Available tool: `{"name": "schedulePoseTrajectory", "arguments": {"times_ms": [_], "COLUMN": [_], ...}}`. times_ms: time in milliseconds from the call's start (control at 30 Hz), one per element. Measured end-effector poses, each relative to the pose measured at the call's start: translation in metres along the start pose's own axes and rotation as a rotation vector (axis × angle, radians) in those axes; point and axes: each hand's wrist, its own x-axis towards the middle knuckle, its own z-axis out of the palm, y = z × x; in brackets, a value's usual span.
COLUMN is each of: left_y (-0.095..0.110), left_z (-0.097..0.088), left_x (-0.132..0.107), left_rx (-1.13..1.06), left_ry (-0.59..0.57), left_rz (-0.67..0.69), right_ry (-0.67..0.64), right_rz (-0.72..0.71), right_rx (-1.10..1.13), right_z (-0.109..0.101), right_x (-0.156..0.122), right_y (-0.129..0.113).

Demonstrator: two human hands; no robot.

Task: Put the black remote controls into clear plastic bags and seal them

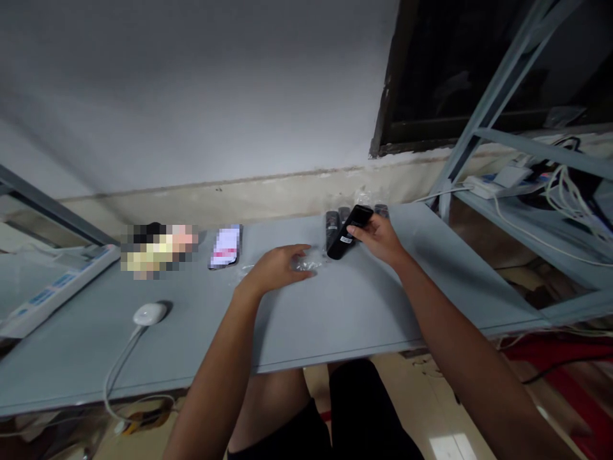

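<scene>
My right hand (380,237) grips a black remote control (348,232) near the far edge of the grey table (335,306), its lower end close to the surface. My left hand (282,267) rests palm down with the fingers spread, touching a clear plastic bag (309,260) that lies flat on the table. Behind the held remote lie several more black remotes (331,227), some in clear wrapping.
A phone (225,246) with a lit screen lies at the back left, beside a blurred patch. A white round device (150,314) on a white cable sits at the left. A metal shelf (527,211) with cables and a power strip stands to the right.
</scene>
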Motion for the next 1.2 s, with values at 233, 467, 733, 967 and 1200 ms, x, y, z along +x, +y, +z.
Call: {"name": "schedulePoseTrajectory", "arguments": {"times_ms": [233,467,733,967,1200], "left_y": [0.013,0.027,0.03,0.027,0.021], "left_z": [0.004,0.014,0.013,0.013,0.012], "left_x": [0.003,0.004,0.01,0.013,0.015], "left_rx": [-0.041,-0.035,0.103,0.321,0.307], "left_ry": [-0.039,-0.03,0.457,0.416,0.395], "left_rz": [0.092,0.188,0.407,0.448,0.44], "right_ry": [-0.21,-0.349,-0.135,-0.263,-0.336], "right_rz": [-0.1,-0.005,0.095,0.282,0.264], "right_rx": [-0.228,-0.298,-0.12,0.157,0.039], "right_z": [0.008,0.008,0.022,0.033,0.028], "right_x": [-0.01,-0.01,-0.008,-0.016,-0.017], "right_y": [-0.001,0.018,0.003,-0.005,-0.008]}}
